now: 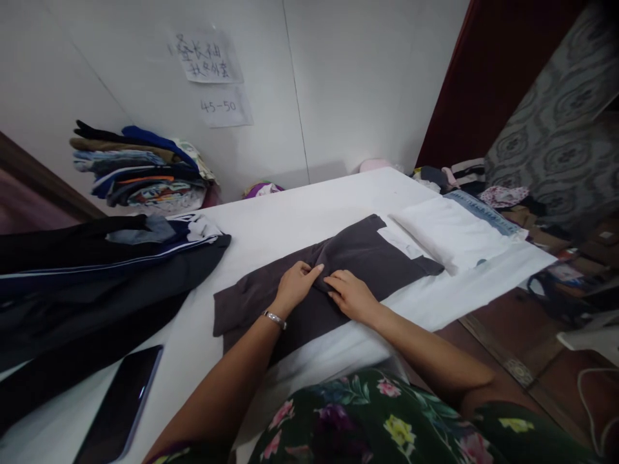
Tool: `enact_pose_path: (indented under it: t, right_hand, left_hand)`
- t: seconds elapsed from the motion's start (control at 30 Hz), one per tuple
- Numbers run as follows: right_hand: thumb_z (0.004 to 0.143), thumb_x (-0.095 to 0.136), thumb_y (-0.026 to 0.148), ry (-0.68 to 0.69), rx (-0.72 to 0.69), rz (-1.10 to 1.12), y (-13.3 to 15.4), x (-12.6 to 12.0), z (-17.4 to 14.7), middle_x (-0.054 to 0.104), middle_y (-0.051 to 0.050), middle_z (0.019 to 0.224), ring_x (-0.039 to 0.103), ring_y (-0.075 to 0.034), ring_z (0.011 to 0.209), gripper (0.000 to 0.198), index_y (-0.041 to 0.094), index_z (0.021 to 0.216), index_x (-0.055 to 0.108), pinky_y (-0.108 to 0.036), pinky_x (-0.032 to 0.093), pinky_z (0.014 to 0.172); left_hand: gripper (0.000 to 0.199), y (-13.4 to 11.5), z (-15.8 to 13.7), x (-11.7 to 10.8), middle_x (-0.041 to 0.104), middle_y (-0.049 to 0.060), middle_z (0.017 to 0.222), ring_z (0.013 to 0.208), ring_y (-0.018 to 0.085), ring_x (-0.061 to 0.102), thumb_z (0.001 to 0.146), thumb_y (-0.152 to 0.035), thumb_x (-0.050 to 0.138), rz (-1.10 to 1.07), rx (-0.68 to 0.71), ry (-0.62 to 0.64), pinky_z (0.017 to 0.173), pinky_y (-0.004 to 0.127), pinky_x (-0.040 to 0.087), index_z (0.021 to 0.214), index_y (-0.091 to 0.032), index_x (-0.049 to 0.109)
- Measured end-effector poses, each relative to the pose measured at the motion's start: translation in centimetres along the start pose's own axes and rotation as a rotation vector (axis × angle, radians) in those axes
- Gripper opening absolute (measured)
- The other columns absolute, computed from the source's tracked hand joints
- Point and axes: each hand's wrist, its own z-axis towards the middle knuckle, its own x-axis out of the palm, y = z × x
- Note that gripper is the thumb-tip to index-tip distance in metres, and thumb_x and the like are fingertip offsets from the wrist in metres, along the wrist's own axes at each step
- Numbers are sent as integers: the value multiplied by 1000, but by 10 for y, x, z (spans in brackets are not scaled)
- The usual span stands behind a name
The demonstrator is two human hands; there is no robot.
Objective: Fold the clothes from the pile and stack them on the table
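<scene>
A dark grey garment (358, 251) lies across the white table, its folded length running from lower left to upper right. White cloth (399, 241) shows at its right end. Near the middle, my left hand (296, 283) pinches a ridge of the dark fabric between thumb and fingers. My right hand (352, 295) is just to the right, its fingers bent and closed on the same bunched cloth. The two hands are a short way apart. Whether the garment is trousers or a top, I cannot tell for sure.
Dark clothes (97, 283) are heaped on the left, with a phone (120, 403) in front. Behind them rises a stack of folded clothes (145, 171). A white pillow-like bundle (449, 229) lies at the right end of the table (271, 229). Paper signs (210, 58) hang on the wall.
</scene>
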Motion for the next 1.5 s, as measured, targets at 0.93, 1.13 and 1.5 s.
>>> enact_pose_path:
  t: [0.93,1.13,1.5]
  right_hand:
    - [83,61,30,-413,118,670,-21,-8,4,68,-4,96,62,-19,89,22,22,102,69,-34,49,83]
    - [88,59,24,-376,-175,497,-13,-23,10,67,-6,97,60,-20,94,22,24,109,67,-39,48,88]
    - [92,50,17,-107,-330,267,-5,-18,8,65,-9,106,58,-20,99,32,21,122,60,-37,50,87]
  left_hand:
    - [33,-4,17,4,70,12,101,80,19,66,82,-34,64,-466,-107,122,70,30,53,108,-14,66]
    - [41,-33,11,7,71,10,106,96,21,65,88,-52,53,-1248,-232,387,84,33,52,102,-17,67]
    - [21,-33,21,10,74,8,82,85,21,69,77,-31,69,-1350,-394,332,86,34,53,89,-13,69]
